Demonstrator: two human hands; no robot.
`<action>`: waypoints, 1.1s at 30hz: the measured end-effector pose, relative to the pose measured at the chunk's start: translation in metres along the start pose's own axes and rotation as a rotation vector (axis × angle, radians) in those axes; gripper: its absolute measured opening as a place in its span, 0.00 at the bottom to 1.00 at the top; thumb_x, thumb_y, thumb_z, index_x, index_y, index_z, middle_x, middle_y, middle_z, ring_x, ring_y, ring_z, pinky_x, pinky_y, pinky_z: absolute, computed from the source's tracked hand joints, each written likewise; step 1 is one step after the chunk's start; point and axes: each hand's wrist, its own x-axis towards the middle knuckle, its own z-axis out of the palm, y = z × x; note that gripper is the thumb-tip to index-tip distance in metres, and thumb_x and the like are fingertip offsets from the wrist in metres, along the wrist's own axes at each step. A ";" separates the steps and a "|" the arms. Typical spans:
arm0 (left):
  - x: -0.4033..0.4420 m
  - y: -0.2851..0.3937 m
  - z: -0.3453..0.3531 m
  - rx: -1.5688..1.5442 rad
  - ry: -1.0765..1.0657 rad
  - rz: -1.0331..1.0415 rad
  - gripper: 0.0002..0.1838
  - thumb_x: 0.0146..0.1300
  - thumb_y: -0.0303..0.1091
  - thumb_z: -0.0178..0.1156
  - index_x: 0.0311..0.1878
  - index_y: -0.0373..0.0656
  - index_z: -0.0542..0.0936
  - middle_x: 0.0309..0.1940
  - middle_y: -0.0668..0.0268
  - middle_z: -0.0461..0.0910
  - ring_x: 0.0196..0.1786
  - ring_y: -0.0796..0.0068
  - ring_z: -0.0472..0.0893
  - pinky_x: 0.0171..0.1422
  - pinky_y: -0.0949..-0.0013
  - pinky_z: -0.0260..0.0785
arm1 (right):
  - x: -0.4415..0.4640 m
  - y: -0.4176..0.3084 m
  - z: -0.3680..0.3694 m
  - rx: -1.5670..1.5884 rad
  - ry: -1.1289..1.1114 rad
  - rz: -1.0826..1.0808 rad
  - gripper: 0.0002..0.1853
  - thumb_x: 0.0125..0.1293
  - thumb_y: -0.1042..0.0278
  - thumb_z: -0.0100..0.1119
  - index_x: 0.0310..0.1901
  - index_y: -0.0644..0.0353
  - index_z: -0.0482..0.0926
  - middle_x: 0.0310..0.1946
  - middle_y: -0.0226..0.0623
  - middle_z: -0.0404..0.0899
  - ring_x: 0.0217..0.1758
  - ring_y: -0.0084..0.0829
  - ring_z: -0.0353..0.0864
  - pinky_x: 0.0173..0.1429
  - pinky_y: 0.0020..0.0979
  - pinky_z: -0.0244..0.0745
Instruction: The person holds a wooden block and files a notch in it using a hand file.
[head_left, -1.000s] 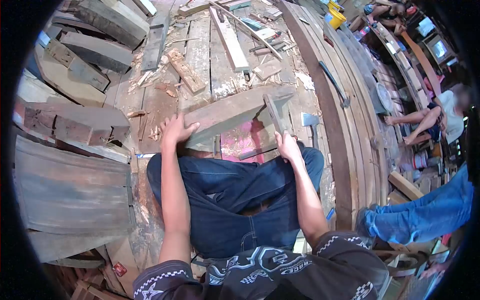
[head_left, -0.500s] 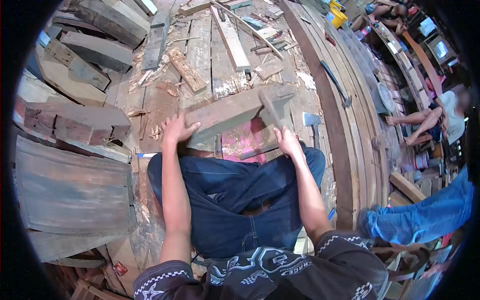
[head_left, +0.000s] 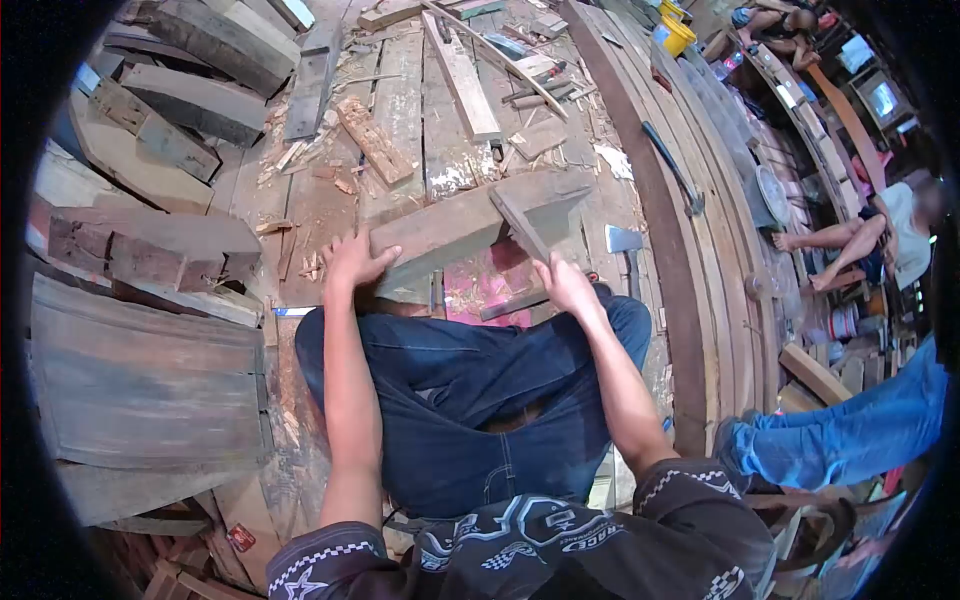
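A thick grey-brown wooden beam (head_left: 440, 222) lies slanted before my crossed legs. My left hand (head_left: 352, 262) grips its left end, thumb over the near edge and fingers on the far side. My right hand (head_left: 568, 284) is closed around the near end of a flat wooden bar (head_left: 518, 222); whether the bar is part of a tool I cannot tell. Its far end overlaps the beam's upper edge toward the right. Beneath the beam, a pink sheet (head_left: 462, 290) carries wood shavings. A hatchet (head_left: 622, 240) lies right of the beam.
Long stacked planks (head_left: 690, 300) run along the right, with a dark long-handled tool (head_left: 672, 168) on them. Timber pieces (head_left: 190, 100) crowd the left. Offcuts and a pale board (head_left: 462, 85) lie ahead. Another person's jeans-clad leg (head_left: 840, 435) is at right; a seated person (head_left: 900, 235) is beyond.
The bar in my right hand has swung left and down onto the beam's edge, and that hand has shifted slightly left. My left hand and the beam stay in place.
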 end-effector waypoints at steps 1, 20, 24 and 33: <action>-0.002 0.000 0.001 -0.006 -0.008 -0.005 0.48 0.56 0.71 0.61 0.71 0.44 0.70 0.67 0.48 0.71 0.69 0.41 0.68 0.74 0.36 0.50 | 0.004 0.005 -0.001 0.014 0.035 0.011 0.26 0.77 0.49 0.47 0.54 0.71 0.70 0.40 0.76 0.78 0.49 0.70 0.80 0.53 0.58 0.76; -0.007 0.000 -0.002 -0.027 0.040 0.011 0.47 0.55 0.69 0.63 0.66 0.39 0.73 0.63 0.44 0.74 0.66 0.40 0.70 0.72 0.39 0.53 | 0.000 0.018 0.014 0.196 0.154 -0.020 0.19 0.69 0.59 0.53 0.44 0.73 0.71 0.28 0.59 0.81 0.34 0.55 0.84 0.39 0.50 0.78; -0.002 0.002 -0.002 -0.015 -0.001 -0.002 0.48 0.54 0.71 0.62 0.68 0.40 0.72 0.66 0.46 0.72 0.68 0.40 0.69 0.73 0.38 0.52 | -0.007 0.004 0.002 1.050 -0.139 0.258 0.12 0.75 0.59 0.48 0.44 0.61 0.70 0.21 0.32 0.71 0.19 0.26 0.73 0.19 0.33 0.66; -0.005 0.003 -0.001 -0.014 0.024 0.003 0.47 0.55 0.71 0.62 0.67 0.40 0.73 0.63 0.45 0.74 0.67 0.41 0.70 0.72 0.40 0.53 | -0.001 0.012 -0.016 1.830 -0.486 0.426 0.14 0.76 0.53 0.43 0.40 0.55 0.71 0.17 0.22 0.61 0.11 0.17 0.54 0.12 0.23 0.46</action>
